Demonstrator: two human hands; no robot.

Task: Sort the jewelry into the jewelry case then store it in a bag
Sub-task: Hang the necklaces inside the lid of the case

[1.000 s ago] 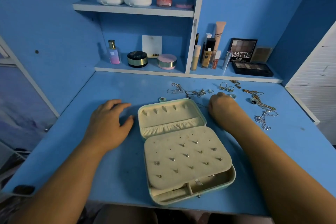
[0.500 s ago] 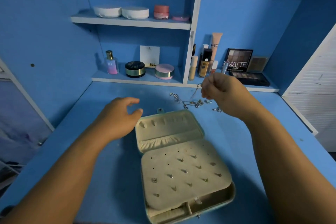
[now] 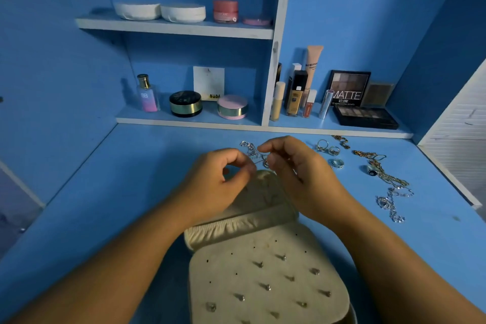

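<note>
1. Readable writing: "MATTE" on the open palette (image 3: 349, 89) on the lower shelf (image 3: 339, 131), "NUDE" at the foot of the white card (image 3: 208, 83), and "SB" on the pink-to-clear bottle (image 3: 147, 94). The print on the tubes beside the palette is too small to make out.
2. Half a second ago the right grip (image 3: 294, 168) was lifted high with the chain (image 3: 259, 160) dangling from it, and the left grip (image 3: 213, 181) hovered with loose fingers to the left of the case (image 3: 265, 279). A second ago both lay on the worktop (image 3: 118, 192).
3. Both have now come together over the far edge of the lid (image 3: 265, 202), nearly touching.
4. The left grip is clenched in a pinch, thumb against forefinger, on one end of the fine silver chain.
5. The right grip pinches the same chain just beside it, fingertips bent down.
6. The chain spans the small gap between the two pinches, and more silver links lie bunched on the worktop just behind them.
7. The case lies open below the wrists, its gathered lid pocket towards the shelf and its cream panel (image 3: 228, 284) nearest the person, with small studs (image 3: 266, 286) pushed into it.
8. To the right of the right grip, three rings (image 3: 334, 150) lie near each other. Farther right, gold and silver necklaces (image 3: 391, 200) trail across the worktop.
</note>
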